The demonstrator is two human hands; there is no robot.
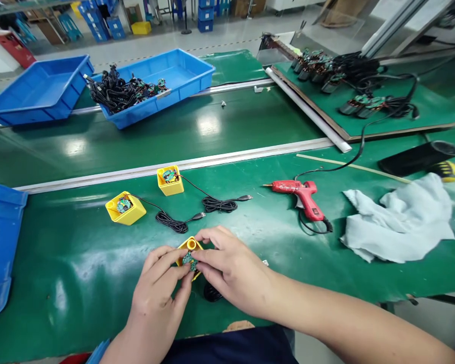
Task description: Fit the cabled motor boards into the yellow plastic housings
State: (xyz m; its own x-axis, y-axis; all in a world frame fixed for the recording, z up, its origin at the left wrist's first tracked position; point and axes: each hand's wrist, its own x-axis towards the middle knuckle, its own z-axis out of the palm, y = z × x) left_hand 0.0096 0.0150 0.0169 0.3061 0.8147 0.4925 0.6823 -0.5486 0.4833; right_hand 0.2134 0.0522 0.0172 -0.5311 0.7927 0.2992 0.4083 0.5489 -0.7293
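My left hand (157,288) and my right hand (227,265) meet at the near edge of the green bench, both pinched on a small yellow plastic housing (190,246) with a green circuit board (190,260) at its top. A black coiled cable (211,293) lies partly hidden under my right hand. Two more yellow housings with boards inside stand farther back, one (125,208) at the left and one (170,180) behind it. Each trails a black USB cable (219,203).
A red glue gun (301,194) lies right of centre beside a crumpled pale cloth (402,220). Blue bins (38,88) stand beyond the conveyor; one (182,71) holds tangled cables and boards. Another blue bin (0,242) sits at the left edge. A black tube (419,157) lies at right.
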